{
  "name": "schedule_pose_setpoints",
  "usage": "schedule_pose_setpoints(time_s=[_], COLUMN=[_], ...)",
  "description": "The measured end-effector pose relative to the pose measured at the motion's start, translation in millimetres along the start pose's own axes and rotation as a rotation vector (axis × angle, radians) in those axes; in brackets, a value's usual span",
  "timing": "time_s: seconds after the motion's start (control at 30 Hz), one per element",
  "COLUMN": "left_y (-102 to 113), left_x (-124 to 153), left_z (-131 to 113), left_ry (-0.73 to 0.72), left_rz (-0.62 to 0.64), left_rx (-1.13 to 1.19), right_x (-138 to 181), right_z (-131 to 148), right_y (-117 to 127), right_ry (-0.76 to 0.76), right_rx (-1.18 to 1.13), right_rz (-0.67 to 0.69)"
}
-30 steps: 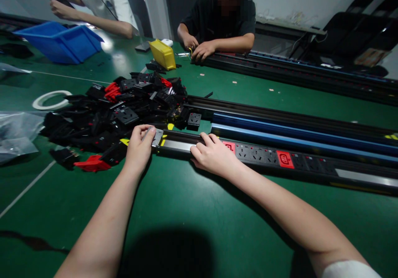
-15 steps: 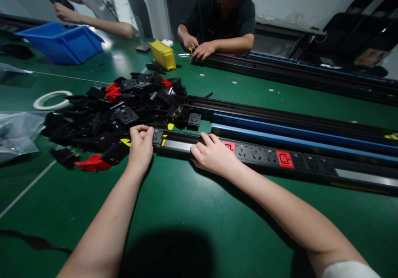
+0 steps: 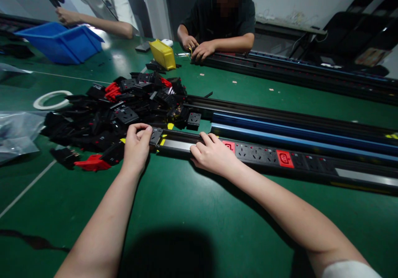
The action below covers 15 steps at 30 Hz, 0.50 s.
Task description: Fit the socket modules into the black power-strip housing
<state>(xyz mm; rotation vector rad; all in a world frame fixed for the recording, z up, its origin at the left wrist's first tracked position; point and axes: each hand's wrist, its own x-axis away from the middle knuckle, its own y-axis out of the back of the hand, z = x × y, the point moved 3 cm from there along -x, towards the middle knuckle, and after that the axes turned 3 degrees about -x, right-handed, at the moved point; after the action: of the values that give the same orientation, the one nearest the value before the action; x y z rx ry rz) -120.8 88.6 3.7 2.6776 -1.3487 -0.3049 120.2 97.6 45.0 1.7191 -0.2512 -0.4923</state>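
Note:
A long black power strip rail [image 3: 311, 166] lies across the green table, fitted with black sockets and red modules [image 3: 285, 159]. My left hand [image 3: 136, 146] is closed on a black socket module [image 3: 155, 135] at the rail's left end. My right hand [image 3: 214, 156] lies over the rail just right of a bare silver stretch [image 3: 175, 144], fingers curled and pressing on it. A heap of loose black and red socket modules [image 3: 124, 108] sits just beyond my left hand.
More black and blue rails [image 3: 295, 128] lie behind. Across the table, a person in black [image 3: 217, 25] handles another rail; a person in white [image 3: 102, 12] stands by a blue bin [image 3: 62, 41]. A yellow bin [image 3: 162, 54], white tape ring [image 3: 49, 99] and plastic bags [image 3: 15, 132] lie left.
My left hand has shifted slightly left, and the module at the rail's end has turned from its silvery side to its black socket face. My right hand has stayed put.

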Motion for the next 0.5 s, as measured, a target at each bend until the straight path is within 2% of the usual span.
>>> schedule_pose_setpoints(time_s=[0.4, 0.5], left_y=[0.1, -1.0], left_x=[-0.1, 0.3], left_z=[-0.9, -0.7], left_ry=[-0.009, -0.002], left_rz=[-0.017, 0.004], left_rx=[-0.006, -0.008], right_x=[-1.2, -1.2], right_z=[0.0, -3.4], right_y=[0.1, 5.6], right_ry=[0.025, -0.061], right_rx=[0.009, -0.070], right_rz=[-0.017, -0.048])
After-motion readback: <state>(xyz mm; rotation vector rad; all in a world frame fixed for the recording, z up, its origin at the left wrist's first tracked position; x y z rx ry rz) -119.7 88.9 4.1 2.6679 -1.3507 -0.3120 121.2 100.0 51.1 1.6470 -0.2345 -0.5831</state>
